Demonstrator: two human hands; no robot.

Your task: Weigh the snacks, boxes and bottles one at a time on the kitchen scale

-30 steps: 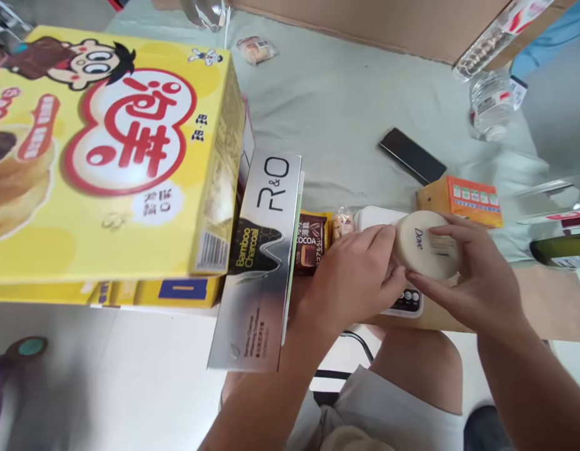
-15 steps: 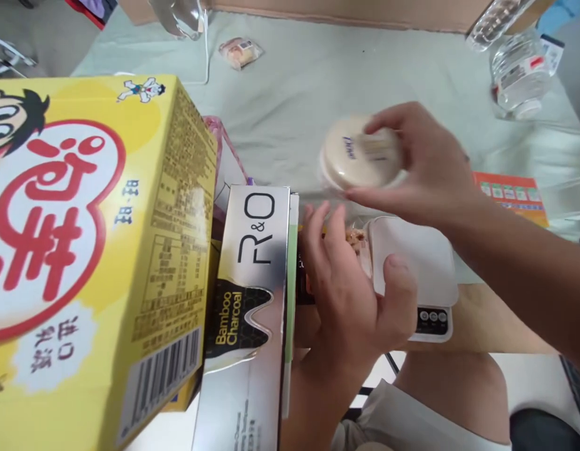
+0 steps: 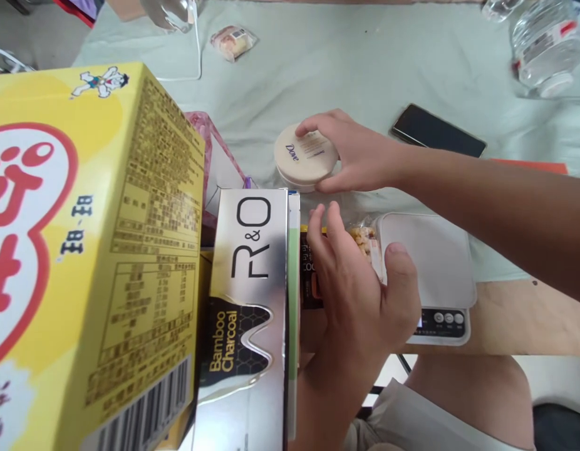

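The right hand (image 3: 360, 156) gripped the closed Dove jar (image 3: 305, 155), contents hidden, on the desk (image 3: 365, 69); the left hand (image 3: 360, 294) lay spread over snack packets (image 3: 360, 238) by the scale (image 3: 431, 269).

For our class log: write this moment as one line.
right hand: grips Dove jar on cloth | left hand: rests on snack packets beside scale
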